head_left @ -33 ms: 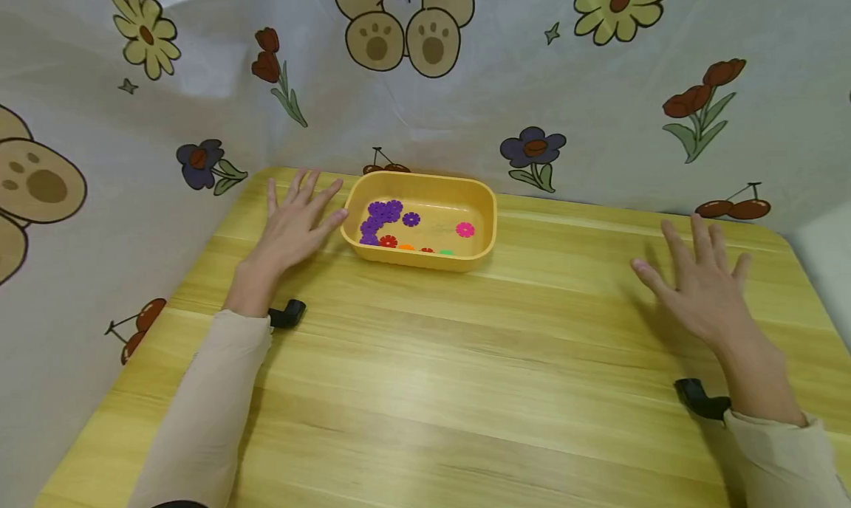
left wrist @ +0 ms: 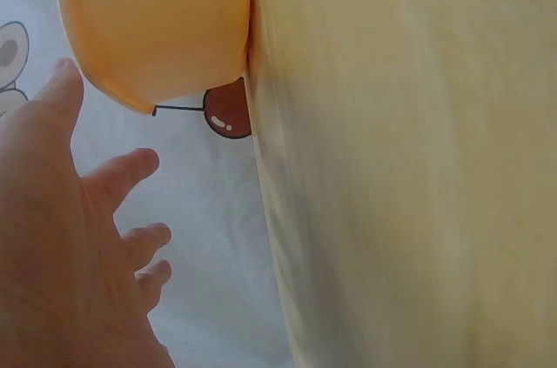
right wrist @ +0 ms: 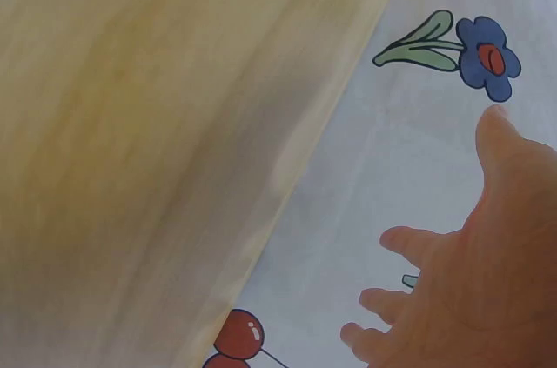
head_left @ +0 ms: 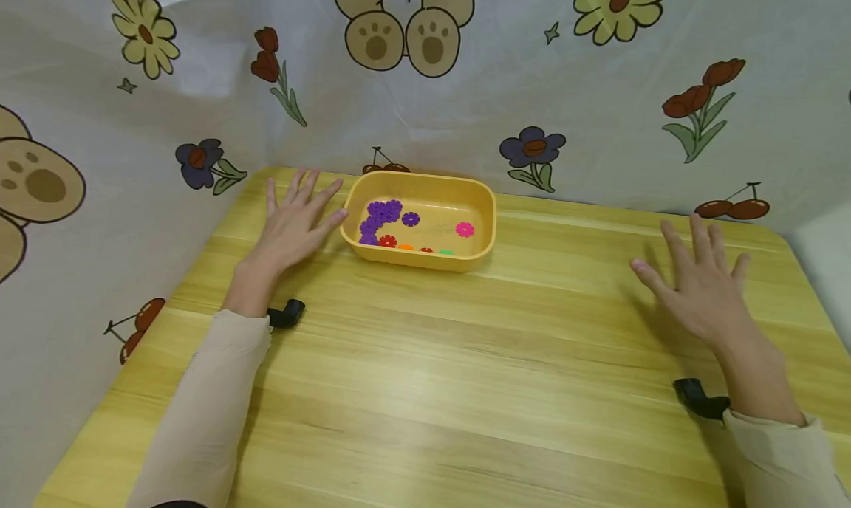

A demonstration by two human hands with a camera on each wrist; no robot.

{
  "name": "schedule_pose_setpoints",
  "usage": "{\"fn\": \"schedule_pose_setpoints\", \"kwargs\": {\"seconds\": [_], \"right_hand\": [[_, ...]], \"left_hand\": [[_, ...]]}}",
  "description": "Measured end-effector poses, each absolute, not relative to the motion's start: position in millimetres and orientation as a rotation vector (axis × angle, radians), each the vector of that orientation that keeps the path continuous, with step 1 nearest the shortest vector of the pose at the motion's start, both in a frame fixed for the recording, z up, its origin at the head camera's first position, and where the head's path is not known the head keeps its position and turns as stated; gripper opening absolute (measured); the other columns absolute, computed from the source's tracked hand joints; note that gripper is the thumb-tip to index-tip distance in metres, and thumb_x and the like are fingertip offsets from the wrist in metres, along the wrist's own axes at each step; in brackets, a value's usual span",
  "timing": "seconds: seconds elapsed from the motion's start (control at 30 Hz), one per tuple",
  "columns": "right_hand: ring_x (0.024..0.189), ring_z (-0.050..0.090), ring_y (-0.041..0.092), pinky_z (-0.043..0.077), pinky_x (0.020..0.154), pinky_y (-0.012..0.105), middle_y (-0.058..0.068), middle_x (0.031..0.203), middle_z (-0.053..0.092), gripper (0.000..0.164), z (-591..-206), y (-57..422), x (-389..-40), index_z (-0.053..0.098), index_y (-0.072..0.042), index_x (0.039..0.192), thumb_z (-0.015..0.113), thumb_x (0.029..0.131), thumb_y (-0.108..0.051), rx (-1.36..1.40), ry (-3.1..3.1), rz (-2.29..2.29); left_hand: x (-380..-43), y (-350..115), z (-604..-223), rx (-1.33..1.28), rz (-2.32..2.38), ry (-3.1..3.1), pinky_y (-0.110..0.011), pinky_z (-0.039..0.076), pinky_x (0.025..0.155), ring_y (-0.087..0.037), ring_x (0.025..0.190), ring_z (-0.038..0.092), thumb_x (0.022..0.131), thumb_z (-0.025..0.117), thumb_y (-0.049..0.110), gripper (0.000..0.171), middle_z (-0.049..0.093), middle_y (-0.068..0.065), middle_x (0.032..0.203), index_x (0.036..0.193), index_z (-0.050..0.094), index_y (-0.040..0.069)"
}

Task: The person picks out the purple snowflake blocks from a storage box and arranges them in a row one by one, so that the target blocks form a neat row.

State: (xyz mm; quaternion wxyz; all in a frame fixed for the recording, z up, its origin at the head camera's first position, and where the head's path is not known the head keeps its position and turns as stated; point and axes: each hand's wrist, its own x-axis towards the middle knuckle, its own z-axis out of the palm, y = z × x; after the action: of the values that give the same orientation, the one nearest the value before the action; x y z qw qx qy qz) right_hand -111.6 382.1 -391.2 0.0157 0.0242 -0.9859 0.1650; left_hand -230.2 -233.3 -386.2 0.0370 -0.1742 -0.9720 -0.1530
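A yellow plastic basin [head_left: 419, 260] stands near the back edge of the table. Inside it lie several purple snowflake-shaped discs [head_left: 377, 216] bunched at the left, plus a pink disc [head_left: 465, 230] to the right. A red disc [head_left: 388, 241] and slivers of orange and green show over the front rim, which hides their lower parts. My left hand [head_left: 290, 226] is spread beside the basin's left end, thumb tip right at the rim, holding nothing. Far to the right, my right hand [head_left: 706, 290] has its fingers spread over the wood, also holding nothing, with its shadow beside it.
The wooden table [head_left: 465, 360] runs back to a pale cloth [head_left: 425, 117] printed with flowers, cherries and bear paws; the cloth also hangs along the left side. A black wrist mount [head_left: 287, 314] sticks out at the left cuff, another black mount [head_left: 701, 400] at the right.
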Motion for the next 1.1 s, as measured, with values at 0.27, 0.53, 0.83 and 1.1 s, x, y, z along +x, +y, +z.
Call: {"fn": "schedule_pose_setpoints", "kwargs": {"seconds": [0.27,0.53,0.83,1.1], "right_hand": [[0.160,-0.020,0.045,-0.022,0.109,0.085,0.017,0.175,-0.019,0.086,-390,381,-108,0.004,-0.013,0.171,0.045,0.108,-0.055,0.085,-3.048,0.538],[0.161,-0.015,0.047,-0.020,0.110,0.086,0.022,0.175,-0.013,0.084,-387,379,-108,0.008,-0.009,0.171,0.046,0.109,-0.052,0.109,-3.020,0.570],[0.161,-0.012,0.048,-0.018,0.111,0.086,0.023,0.176,-0.010,0.082,-389,378,-105,0.012,-0.007,0.170,0.045,0.110,-0.051,0.115,-3.004,0.596],[0.160,0.001,0.053,-0.012,0.116,0.084,0.028,0.175,0.003,0.076,-386,367,-111,0.022,-0.005,0.168,0.046,0.111,-0.049,0.138,-2.940,0.686]], "left_hand": [[-228,-233,-388,-0.539,-0.473,-2.977,-0.068,-0.022,0.123,-0.030,0.165,-0.009,0.104,0.027,0.075,0.078,0.003,-0.009,0.178,0.169,0.026,0.032],[-232,-237,-392,-0.557,-0.736,-2.931,-0.060,-0.020,0.127,-0.030,0.166,-0.001,0.106,0.033,0.070,0.073,0.007,-0.004,0.178,0.168,0.028,0.033],[-234,-239,-401,-0.557,-0.910,-2.913,-0.060,-0.014,0.130,-0.030,0.166,0.004,0.108,0.038,0.063,0.068,0.013,-0.010,0.178,0.168,0.031,0.030],[-240,-236,-412,-0.386,-1.435,-2.750,-0.053,0.018,0.133,-0.028,0.161,0.027,0.111,0.042,0.053,0.058,0.034,-0.001,0.172,0.164,0.040,0.030]]}}
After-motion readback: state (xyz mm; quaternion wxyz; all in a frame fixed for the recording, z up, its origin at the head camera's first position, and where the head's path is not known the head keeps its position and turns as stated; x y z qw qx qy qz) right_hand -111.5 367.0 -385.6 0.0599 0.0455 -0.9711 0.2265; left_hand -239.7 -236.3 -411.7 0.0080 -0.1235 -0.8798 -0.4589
